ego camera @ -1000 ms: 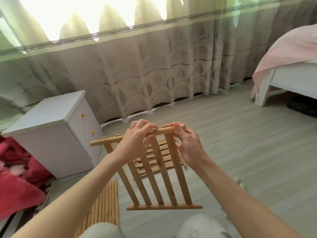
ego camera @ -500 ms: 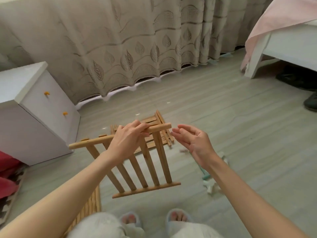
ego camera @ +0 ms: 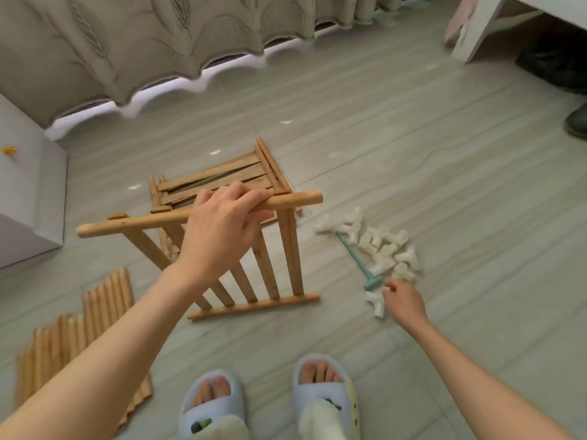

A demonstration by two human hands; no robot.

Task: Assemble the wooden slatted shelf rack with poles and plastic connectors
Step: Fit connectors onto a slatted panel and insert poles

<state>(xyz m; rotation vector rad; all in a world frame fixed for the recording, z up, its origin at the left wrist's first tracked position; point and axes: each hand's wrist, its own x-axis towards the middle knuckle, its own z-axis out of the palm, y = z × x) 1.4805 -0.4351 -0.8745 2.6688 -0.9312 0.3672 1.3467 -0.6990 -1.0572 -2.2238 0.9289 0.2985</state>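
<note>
Slat panel (ego camera: 270,268) gripped at top rail by left hand (ego camera: 222,230); right hand (ego camera: 405,301), loosely curled, empty, beside connectors (ego camera: 381,246).

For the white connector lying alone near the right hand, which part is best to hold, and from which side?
Judging from its pose, pinch one tube arm of the lone white connector from above. It lies flat on the floor, apart from the connector pile, with short branches sticking out, so a thumb-and-finger grip across a branch should fit. The right hand hovers just beside it, while the left hand grips the slatted panel.

Grey tiled floor (ego camera: 413,138), beige leaf-patterned curtain (ego camera: 143,36) (hem scalloped), white cabinet (ego camera: 28,185)
</note>
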